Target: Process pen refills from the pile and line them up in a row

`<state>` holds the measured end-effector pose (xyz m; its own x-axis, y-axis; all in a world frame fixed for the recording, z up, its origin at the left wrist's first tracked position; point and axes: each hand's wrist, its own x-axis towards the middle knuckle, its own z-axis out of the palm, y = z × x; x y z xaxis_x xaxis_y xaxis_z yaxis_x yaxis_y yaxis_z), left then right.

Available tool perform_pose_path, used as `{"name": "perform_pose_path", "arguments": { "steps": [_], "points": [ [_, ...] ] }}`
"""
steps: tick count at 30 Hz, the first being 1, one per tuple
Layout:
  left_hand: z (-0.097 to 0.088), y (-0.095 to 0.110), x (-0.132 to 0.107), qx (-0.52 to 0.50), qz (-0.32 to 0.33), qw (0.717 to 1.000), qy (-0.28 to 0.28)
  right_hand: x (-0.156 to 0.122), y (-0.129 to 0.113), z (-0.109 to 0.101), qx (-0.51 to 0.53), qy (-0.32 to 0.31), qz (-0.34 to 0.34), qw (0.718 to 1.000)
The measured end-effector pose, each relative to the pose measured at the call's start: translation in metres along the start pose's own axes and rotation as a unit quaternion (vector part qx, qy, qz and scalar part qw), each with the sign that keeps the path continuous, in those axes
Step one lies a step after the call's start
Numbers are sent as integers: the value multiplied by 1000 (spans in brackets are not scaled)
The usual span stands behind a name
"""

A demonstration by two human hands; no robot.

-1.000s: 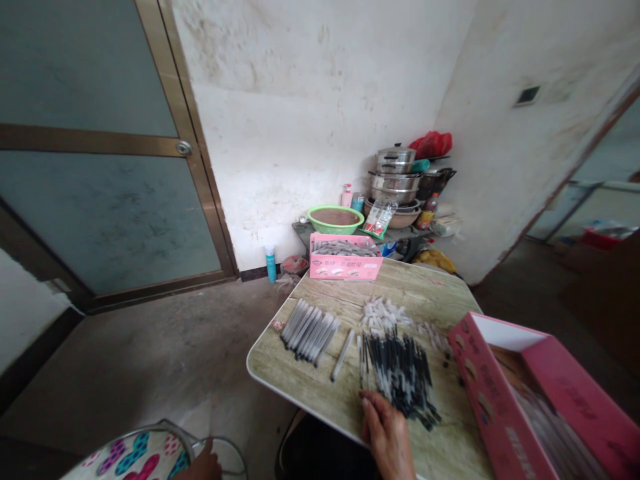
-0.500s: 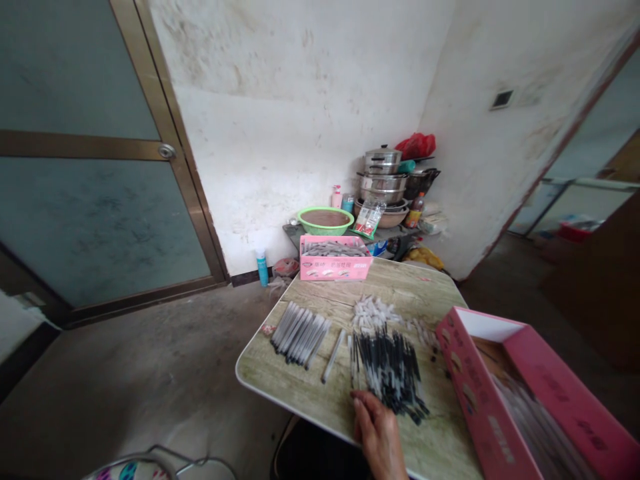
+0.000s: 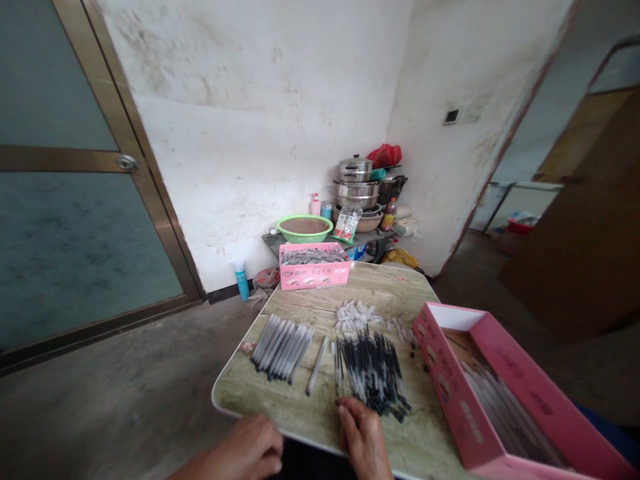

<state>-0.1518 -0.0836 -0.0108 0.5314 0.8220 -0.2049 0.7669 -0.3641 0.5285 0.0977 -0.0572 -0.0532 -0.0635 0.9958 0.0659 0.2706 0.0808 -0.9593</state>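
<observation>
My right hand (image 3: 364, 437) rests at the near edge of the table, fingers closed together. Its fingertips are at the lower ends of a few pen refills (image 3: 339, 370); whether they pinch one is hidden. Beside it lies a pile of black pen refills (image 3: 375, 373). My left hand (image 3: 247, 445) is just off the table's front edge with curled fingers; what they hold, if anything, does not show. A row of clear pen barrels (image 3: 283, 350) with dark ends lies to the left, and a single pen barrel (image 3: 317, 367) lies apart. White pieces, perhaps caps (image 3: 355, 317), are heaped behind the refills.
A pink box (image 3: 316, 275) full of pens stands at the table's far edge. A larger pink box (image 3: 450, 383) with long clear pieces inside stands at the right. Beyond are a green basin (image 3: 305, 238), stacked steel pots (image 3: 357, 193) and a door (image 3: 90, 233).
My left hand has come into view at the lower left. My right hand stays by the refills' lower ends. The whole view has shifted, with the scene moving leftward.
</observation>
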Motion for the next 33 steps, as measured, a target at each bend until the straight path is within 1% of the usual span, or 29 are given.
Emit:
{"name": "perform_pose_path", "arguments": {
  "steps": [2,4,6,7,9,11,14,17,22,24,26,28,30,33],
  "points": [
    [-31,29,42,-1,48,997,66,0,-2,-1,4,1,6,1000],
    [-53,55,76,-7,81,990,119,1,-3,-5,-1,1,12,1000],
    [-61,69,104,-17,118,983,138,0,-5,-13,-17,8,13,1000],
    [-62,71,117,-12,136,979,150,0,-6,-20,-26,14,11,1000],
    [-57,66,144,25,144,974,174,-2,-7,-35,-39,31,13,999],
    [-51,54,170,74,122,970,196,-5,-5,-52,-48,47,20,998],
    [-43,36,205,86,106,969,207,-10,0,-75,-61,69,38,995],
    [-40,29,230,90,103,968,209,-16,9,-87,-65,81,50,993],
    [-33,30,250,85,109,968,207,-27,22,-86,-44,131,48,989],
    [-30,31,254,77,109,968,212,-30,23,-86,-50,131,46,989],
    [-30,32,255,65,110,967,220,-29,20,-90,-82,120,39,989],
    [-30,36,253,49,113,965,233,-23,16,-97,-142,121,24,982],
    [-29,43,245,29,117,961,248,-11,11,-105,-229,134,22,964],
    [-19,55,225,-5,125,956,267,13,5,-113,-374,142,72,913]
  ]
}}
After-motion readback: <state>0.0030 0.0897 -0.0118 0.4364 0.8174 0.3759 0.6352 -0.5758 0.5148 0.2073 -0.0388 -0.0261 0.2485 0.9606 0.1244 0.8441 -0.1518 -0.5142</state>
